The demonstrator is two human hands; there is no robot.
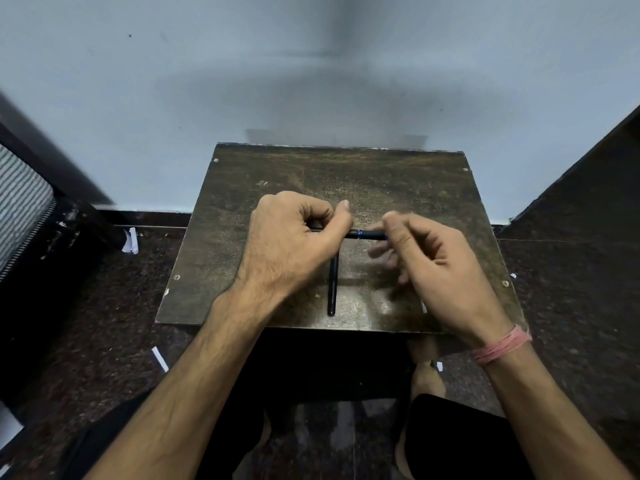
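Observation:
A thin dark pen (pixel 369 234) with a blue ring lies level above the small worn brown table (pixel 398 174). My left hand (pixel 294 244) grips its left end, fingers curled round it and thumb on top. My right hand (pixel 436 261) pinches its right end between thumb and forefinger; the other fingers are blurred. A second dark pen part (pixel 333 289) lies flat on the table below the hands, pointing toward the front edge, its upper end hidden under my left hand.
The table stands against a pale blue wall (pixel 311 81). The dark speckled floor (pixel 104 306) carries white paper scraps (pixel 131 241). A striped object (pixel 20 202) stands at the left, a dark panel (pixel 588 188) at the right. My knees show below the table.

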